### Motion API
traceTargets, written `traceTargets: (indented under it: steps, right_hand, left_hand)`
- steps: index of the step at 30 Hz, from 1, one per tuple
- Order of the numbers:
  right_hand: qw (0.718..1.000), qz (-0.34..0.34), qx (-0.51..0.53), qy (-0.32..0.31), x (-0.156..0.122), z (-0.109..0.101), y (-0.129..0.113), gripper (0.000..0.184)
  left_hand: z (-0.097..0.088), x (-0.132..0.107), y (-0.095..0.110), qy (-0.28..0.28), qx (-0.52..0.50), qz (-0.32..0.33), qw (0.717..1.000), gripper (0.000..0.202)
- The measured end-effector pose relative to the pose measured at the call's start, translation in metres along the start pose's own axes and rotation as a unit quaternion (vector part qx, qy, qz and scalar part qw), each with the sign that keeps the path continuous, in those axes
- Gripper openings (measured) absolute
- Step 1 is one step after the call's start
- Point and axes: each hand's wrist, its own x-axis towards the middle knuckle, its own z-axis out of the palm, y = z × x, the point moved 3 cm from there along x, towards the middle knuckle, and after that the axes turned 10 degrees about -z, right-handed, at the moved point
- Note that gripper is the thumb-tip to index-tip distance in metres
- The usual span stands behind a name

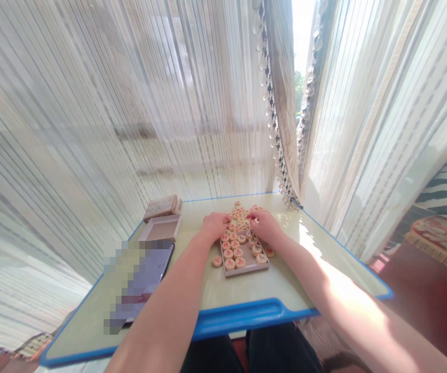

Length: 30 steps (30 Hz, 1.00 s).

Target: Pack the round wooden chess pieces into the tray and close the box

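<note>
A shallow open box (246, 268) holds round wooden xiangqi pieces in rows, red-marked ones on its left side and black-marked ones mostly on its right. Beyond the box lies a loose heap of more pieces (239, 213). At the heap's left edge, my left hand (216, 226) is closed with a xiangqi piece (227, 221) at its fingertips. My right hand (265, 224) is at the heap's right side, its fingers curled together; what they pinch, if anything, is too small to make out. Single pieces lie beside the box, one on the left (217, 261) and one on the right (270, 252).
The pale table (215, 290) has a blue rim with a moulded groove (242, 316) in front. On its left are a tablet (151, 280), partly pixelated, an empty box lid (163, 229) and a wooden-looking box (161, 206). String curtains (192, 103) hang behind.
</note>
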Motion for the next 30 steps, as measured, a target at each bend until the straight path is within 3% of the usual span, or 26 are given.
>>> traceTargets:
  steps: [5, 11, 15, 18, 24, 30]
  right_hand:
    - [1.0, -0.001, 0.011, 0.015, -0.001, -0.006, 0.002, 0.028]
    - [0.993, -0.004, 0.119, 0.027, -0.004, -0.013, -0.008, 0.021]
    - [0.957, 0.044, 0.287, 0.014, -0.006, -0.009, -0.017, 0.03]
    - [0.926, 0.082, 0.368, 0.023, -0.005, -0.008, -0.019, 0.032]
    - [0.898, 0.104, 0.426, 0.026, -0.004, -0.007, -0.016, 0.031]
    - [0.917, 0.088, 0.389, 0.017, -0.005, -0.007, -0.012, 0.028]
  left_hand:
    - [-0.007, -0.006, 0.002, 0.036, -0.103, 0.005, 0.994, 0.019]
    - [-0.012, -0.02, 0.016, 0.051, -0.32, 0.07, 0.944, 0.034]
    - [-0.015, -0.031, 0.025, 0.064, -0.348, 0.116, 0.928, 0.064]
    - [-0.019, -0.034, 0.027, 0.085, -0.371, 0.107, 0.919, 0.071]
    - [-0.016, -0.035, 0.03, 0.063, -0.375, 0.063, 0.923, 0.035]
    - [-0.016, -0.036, 0.029, 0.01, -0.405, 0.037, 0.914, 0.025]
